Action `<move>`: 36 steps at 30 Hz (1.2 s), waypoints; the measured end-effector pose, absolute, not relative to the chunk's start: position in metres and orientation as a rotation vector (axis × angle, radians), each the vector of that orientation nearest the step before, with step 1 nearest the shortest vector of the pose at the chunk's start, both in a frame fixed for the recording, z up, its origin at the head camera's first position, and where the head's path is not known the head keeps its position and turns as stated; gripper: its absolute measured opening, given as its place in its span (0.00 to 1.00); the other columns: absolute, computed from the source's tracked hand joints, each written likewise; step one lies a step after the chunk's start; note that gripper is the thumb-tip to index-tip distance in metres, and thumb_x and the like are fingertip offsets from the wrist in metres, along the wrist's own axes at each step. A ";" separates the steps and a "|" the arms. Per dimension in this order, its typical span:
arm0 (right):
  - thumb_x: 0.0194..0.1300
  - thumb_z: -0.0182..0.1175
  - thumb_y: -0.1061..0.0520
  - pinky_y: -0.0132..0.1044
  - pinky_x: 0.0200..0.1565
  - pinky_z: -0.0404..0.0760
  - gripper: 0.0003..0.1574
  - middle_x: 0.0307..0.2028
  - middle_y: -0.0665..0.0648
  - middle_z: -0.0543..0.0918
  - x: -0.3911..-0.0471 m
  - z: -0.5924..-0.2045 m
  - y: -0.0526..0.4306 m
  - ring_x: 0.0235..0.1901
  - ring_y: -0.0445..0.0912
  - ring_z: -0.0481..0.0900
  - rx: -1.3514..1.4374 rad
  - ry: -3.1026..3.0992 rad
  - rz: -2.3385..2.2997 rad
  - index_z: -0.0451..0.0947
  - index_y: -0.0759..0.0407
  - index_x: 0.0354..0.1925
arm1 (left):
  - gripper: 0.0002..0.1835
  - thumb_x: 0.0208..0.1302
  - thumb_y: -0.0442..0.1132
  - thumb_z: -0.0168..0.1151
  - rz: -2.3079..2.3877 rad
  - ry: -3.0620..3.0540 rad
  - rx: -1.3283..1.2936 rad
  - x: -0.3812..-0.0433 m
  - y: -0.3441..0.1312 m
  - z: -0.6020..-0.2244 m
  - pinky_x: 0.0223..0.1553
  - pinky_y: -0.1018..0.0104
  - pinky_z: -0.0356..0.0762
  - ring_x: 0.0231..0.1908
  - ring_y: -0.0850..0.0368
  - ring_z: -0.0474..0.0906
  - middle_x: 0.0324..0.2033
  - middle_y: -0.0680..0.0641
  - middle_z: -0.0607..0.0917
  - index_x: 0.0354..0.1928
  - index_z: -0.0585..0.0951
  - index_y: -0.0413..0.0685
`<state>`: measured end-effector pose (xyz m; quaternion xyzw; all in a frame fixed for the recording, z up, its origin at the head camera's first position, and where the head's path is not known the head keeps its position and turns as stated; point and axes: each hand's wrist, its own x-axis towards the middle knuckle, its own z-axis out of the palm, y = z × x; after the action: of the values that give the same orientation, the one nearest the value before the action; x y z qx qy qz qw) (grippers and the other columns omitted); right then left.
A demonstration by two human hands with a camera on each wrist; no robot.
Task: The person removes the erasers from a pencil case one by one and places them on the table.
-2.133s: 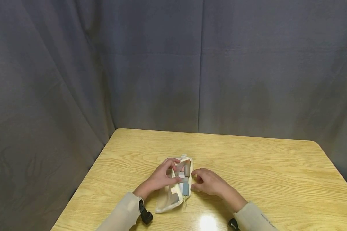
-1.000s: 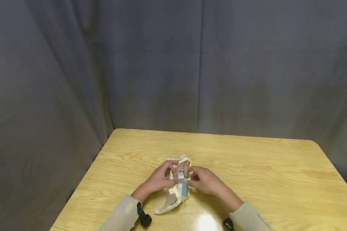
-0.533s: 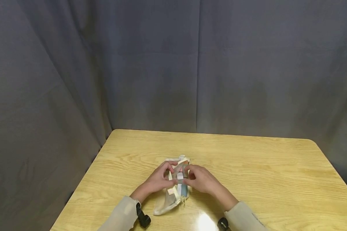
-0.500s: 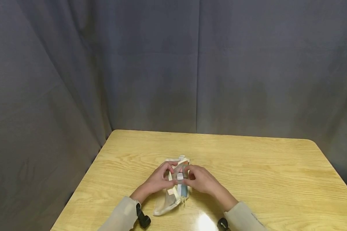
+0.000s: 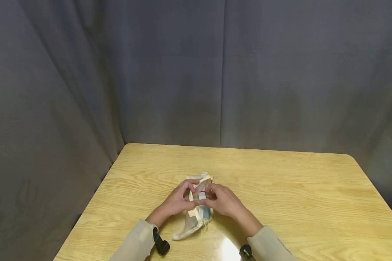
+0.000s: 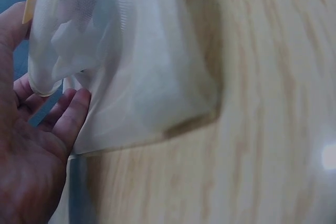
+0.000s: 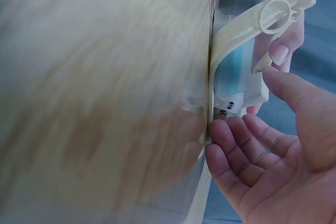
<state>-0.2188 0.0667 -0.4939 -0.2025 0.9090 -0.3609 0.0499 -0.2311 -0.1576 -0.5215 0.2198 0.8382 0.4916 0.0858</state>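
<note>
A pale, see-through mesh zip pouch lies on the table with its mouth spread apart. My left hand holds its left edge, and the left wrist view shows fingers against the mesh. My right hand reaches over the other edge, thumb and fingertips apart at the opening. Inside are a small white block and a blue piece. In the right wrist view, my right thumb is close to the white block; whether it touches is unclear. A ring pull hangs from the zip.
A light wood-grain table surrounds the pouch, with bare surface to the right and beyond it. Dark grey curtains hang behind and to the left. Black straps circle both wrists.
My right hand has come left from beside the pouch to over its opening, and its fingertips are now near the left hand's. The left hand keeps its hold on the pouch edge.
</note>
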 end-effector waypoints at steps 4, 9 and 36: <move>0.61 0.71 0.38 0.34 0.28 0.67 0.22 0.27 0.47 0.74 -0.219 -0.491 0.066 0.27 0.41 0.69 -0.591 2.776 -1.071 0.78 0.52 0.39 | 0.19 0.59 0.46 0.74 1.468 2.501 0.666 -0.232 -0.158 -0.521 0.39 0.68 0.71 0.49 0.57 0.73 0.69 0.54 0.72 0.43 0.73 0.51; 0.61 0.70 0.38 0.35 0.29 0.67 0.21 0.28 0.47 0.74 -0.220 -0.489 0.064 0.28 0.42 0.69 -0.578 2.794 -1.017 0.77 0.51 0.35 | 0.18 0.59 0.44 0.73 1.456 2.506 0.686 -0.233 -0.156 -0.521 0.32 0.72 0.70 0.30 0.63 0.71 0.68 0.54 0.72 0.44 0.73 0.51; 0.63 0.70 0.43 0.32 0.25 0.62 0.22 0.22 0.48 0.70 -0.221 -0.484 0.050 0.23 0.41 0.66 -0.524 2.862 -0.916 0.71 0.50 0.22 | 0.17 0.59 0.41 0.71 1.460 2.494 0.678 -0.235 -0.161 -0.518 0.30 0.73 0.69 0.41 0.56 0.75 0.70 0.51 0.71 0.43 0.72 0.51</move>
<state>-0.2211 0.0497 -0.4844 -0.1716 0.9373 -0.2999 0.0458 -0.2352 -0.1606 -0.5179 0.2277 0.8370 0.4900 0.0866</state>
